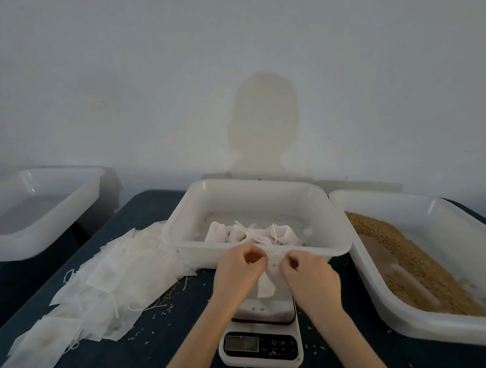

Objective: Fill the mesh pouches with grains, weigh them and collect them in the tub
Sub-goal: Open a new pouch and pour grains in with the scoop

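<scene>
My left hand (238, 271) and my right hand (307, 273) both pinch the top of one white mesh pouch (267, 285), held above the white digital scale (260, 347). The pouch hangs between the two hands, just in front of the middle white tub (260, 254). Several filled pouches (250, 234) lie inside that tub. A tub of brown grains (419, 265) stands to the right. A pile of flat empty pouches (99, 283) spreads over the dark table to the left.
An empty-looking white tub (32, 213) sits at the far left on a separate surface. Loose grains (169, 307) are scattered on the dark table (353, 361) around the scale. A pale wall rises behind the tubs.
</scene>
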